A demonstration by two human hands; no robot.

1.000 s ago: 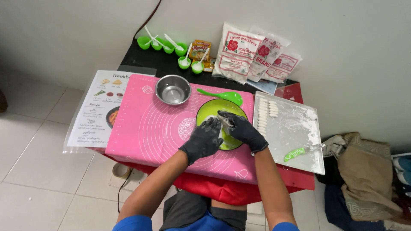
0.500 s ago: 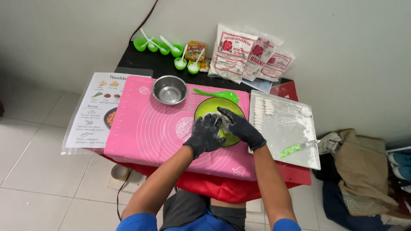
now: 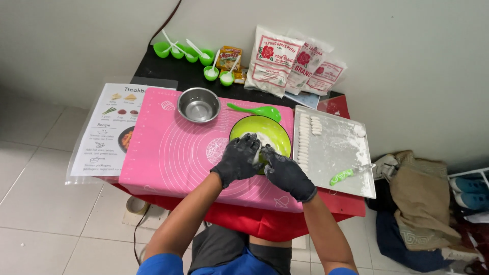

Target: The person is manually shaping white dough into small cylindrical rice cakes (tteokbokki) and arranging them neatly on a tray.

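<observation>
Black counter point(image 3: 153, 71) against a pale wall, carrying everything. Pink mat point(image 3: 173, 153) spread across its front, printed sheet point(image 3: 104, 132) just beside it on the left. Metal tray point(image 3: 338, 153) on the right, dusted white, rows of small white pieces point(image 3: 304, 140) along its left edge and a green-handled tool point(image 3: 342, 176) near the front. Three flour bags point(image 3: 290, 63) at the back. Green bowl point(image 3: 261, 133) on the mat, white dough point(image 3: 259, 147) inside. Steel bowl point(image 3: 198, 105) and green spoon point(image 3: 254, 109) behind it. Small green cups point(image 3: 183, 52) farther back. Left hand point(image 3: 238, 159) and right hand point(image 3: 285, 172), both black-gloved, over the green bowl's near rim, touching each other; grip clenched on the dough between them.
</observation>
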